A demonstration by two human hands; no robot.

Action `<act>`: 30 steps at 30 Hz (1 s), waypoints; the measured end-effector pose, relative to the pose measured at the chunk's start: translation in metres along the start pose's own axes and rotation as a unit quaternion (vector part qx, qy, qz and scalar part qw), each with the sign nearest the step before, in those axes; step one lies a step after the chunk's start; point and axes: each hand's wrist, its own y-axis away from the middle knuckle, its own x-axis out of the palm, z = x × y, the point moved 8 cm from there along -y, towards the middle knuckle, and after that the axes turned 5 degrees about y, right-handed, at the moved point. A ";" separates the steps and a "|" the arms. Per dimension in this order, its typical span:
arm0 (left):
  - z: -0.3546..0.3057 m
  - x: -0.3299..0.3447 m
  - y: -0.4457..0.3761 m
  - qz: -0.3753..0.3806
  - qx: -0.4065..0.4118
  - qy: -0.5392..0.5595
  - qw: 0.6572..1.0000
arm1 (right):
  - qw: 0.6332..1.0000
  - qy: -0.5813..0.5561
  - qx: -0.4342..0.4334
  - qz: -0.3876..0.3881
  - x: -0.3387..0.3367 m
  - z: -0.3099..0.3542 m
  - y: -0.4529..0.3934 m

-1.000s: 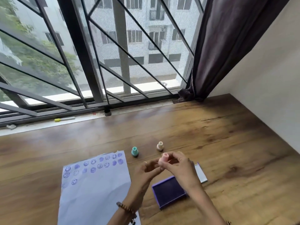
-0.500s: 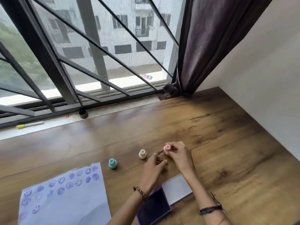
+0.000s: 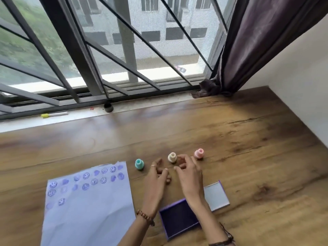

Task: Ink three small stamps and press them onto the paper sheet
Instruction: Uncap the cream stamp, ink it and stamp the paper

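Note:
Three small stamps stand in a row on the wooden table [image 3: 248, 139]: a teal stamp [image 3: 139, 164], a cream stamp [image 3: 172, 157] and a pink stamp [image 3: 199, 153]. My left hand [image 3: 158, 176] rests on the wood between the teal and cream stamps, fingers loosely curled and empty. My right hand [image 3: 189, 173] hovers just below the cream stamp, fingers apart, holding nothing. The white paper sheet [image 3: 88, 210] lies to the left with several purple smiley prints along its top. The open purple ink pad [image 3: 179, 217] sits under my right wrist, its lid [image 3: 215, 195] folded out to the right.
A window with dark diagonal bars [image 3: 79, 50] runs along the table's far edge. On its sill lie a yellow-capped marker [image 3: 53, 114] and a small dark cap [image 3: 108, 107]. A dark curtain [image 3: 248, 41] hangs at the right beside a white wall [image 3: 301, 77].
The pink stamp, held between my fingers before, now stands on the table right of the cream stamp. Both hands have let go and drawn back toward me. The view has shifted.

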 end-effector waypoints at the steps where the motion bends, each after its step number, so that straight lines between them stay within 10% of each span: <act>1: -0.001 0.002 -0.003 0.009 -0.004 -0.015 1.000 | 1.000 0.012 -0.007 0.015 0.004 0.004 -0.004; 22: -0.006 -0.024 0.073 0.143 0.010 0.178 0.974 | 0.956 -0.266 0.094 0.078 -0.012 0.013 0.091; 27: -0.020 -0.047 0.084 0.054 0.188 -0.125 0.973 | 0.735 -0.590 0.317 0.106 0.006 -0.005 0.117; 30: -0.016 -0.052 0.091 0.052 0.256 -0.273 0.926 | 0.706 -0.611 0.329 0.141 0.007 -0.010 0.132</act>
